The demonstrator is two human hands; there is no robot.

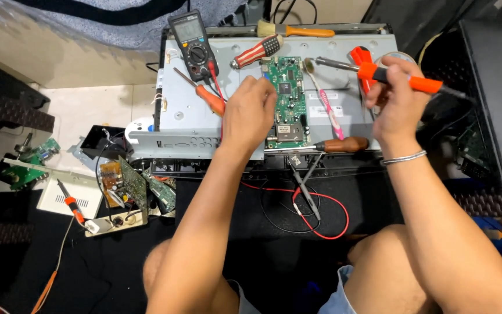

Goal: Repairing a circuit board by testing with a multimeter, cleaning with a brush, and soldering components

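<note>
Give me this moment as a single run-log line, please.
left hand: on green circuit board | right hand: grips orange soldering iron | multimeter: top left of metal panel

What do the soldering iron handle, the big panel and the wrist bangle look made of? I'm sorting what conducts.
Soldering iron in the right hand: handle looks like glossy orange plastic, shaft bare metal. Panel under the green circuit board: pale grey sheet metal, matte, with punched holes. Bangle: thin, silvery and shiny, probably metal.

black multimeter [193,43], wooden-handled brush [294,29], pink toothbrush [325,100], loose circuit boards [137,187], red and black probe leads [312,212]
</note>
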